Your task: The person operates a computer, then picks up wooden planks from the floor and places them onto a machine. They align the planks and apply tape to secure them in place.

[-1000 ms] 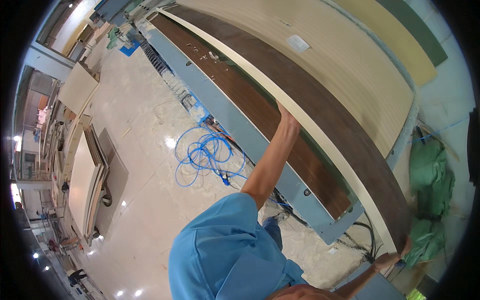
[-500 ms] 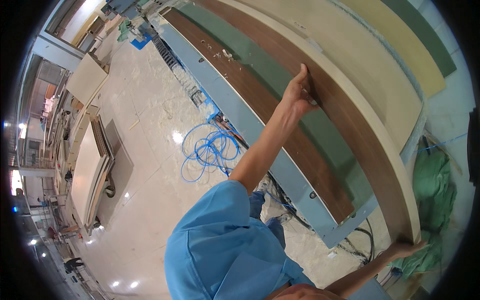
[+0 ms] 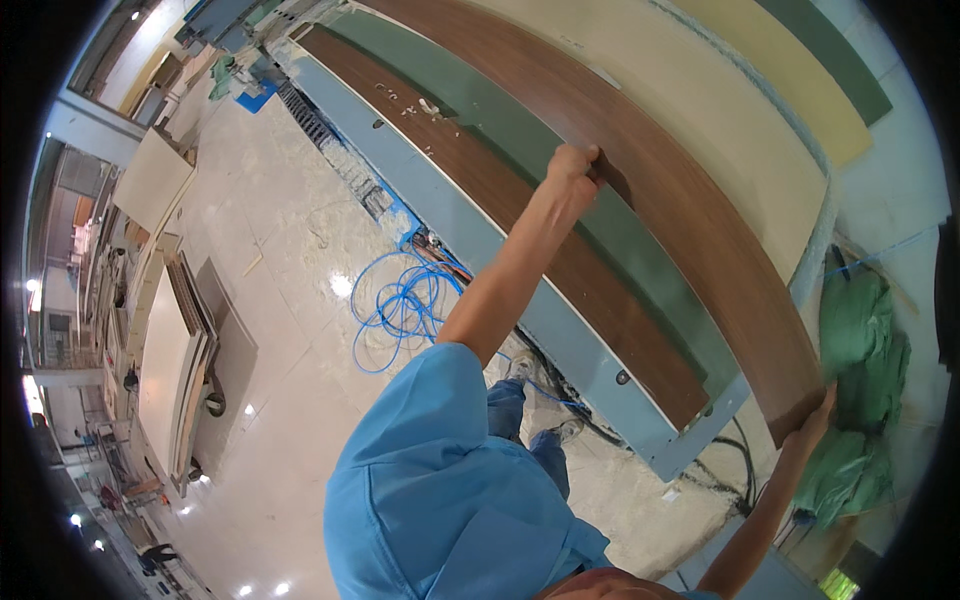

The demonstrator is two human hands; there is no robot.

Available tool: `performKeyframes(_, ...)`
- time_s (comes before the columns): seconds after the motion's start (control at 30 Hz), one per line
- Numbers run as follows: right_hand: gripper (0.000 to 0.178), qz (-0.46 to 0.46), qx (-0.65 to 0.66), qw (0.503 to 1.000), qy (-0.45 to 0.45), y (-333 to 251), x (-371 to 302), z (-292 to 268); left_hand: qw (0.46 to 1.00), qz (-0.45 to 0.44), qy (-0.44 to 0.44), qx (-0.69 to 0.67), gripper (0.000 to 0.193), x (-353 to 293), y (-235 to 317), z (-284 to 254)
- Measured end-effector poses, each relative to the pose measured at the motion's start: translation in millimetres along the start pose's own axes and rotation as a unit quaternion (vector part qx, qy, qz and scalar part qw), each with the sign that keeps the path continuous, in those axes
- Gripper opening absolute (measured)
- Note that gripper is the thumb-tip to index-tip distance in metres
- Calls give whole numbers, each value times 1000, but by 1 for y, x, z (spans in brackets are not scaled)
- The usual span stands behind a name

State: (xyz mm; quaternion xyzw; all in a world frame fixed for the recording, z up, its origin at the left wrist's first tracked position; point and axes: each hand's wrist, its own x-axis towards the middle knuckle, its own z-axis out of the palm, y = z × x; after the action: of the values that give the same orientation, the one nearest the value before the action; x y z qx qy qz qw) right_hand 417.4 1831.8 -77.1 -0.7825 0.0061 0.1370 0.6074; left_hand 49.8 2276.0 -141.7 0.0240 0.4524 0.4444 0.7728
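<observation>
A long brown wood-grain board (image 3: pixel 690 190) spans the blue-grey machine bed in front of me, its broad face up. Around its near long edge my left hand (image 3: pixel 575 172) is closed, fingers curled at the rim. At the board's right end, my right hand (image 3: pixel 810 428) grips the corner; its fingers lie along the end edge and are partly hidden. Nearer to me, a narrower brown strip (image 3: pixel 560 260) with pale chips on it rests along the bed. A green surface (image 3: pixel 640 265) shows between strip and board.
Beyond the board lie a large cream panel (image 3: pixel 740 130) and yellow and green sheets. A coiled blue hose (image 3: pixel 405 310) is on the dusty floor by the bed (image 3: pixel 590 340). Green plastic sacks (image 3: pixel 855 340) stand at the right. A wheeled stack of panels (image 3: pixel 170 370) is at the left.
The board has tipped flatter: its pale edge, visible before, no longer shows. My left hand has gone from a raised thumb to curled fingers at the edge; my right hand has moved up slightly.
</observation>
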Motion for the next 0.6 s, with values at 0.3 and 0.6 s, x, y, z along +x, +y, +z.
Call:
performKeyframes(0.3,75,-79,58,995,12,-57,-19,10,994,6,-87,-59,19,-2,45,3)
performKeyframes(0.6,91,19,-29,999,-37,-32,-56,62,997,68,-42,12,21,5,86,-40)
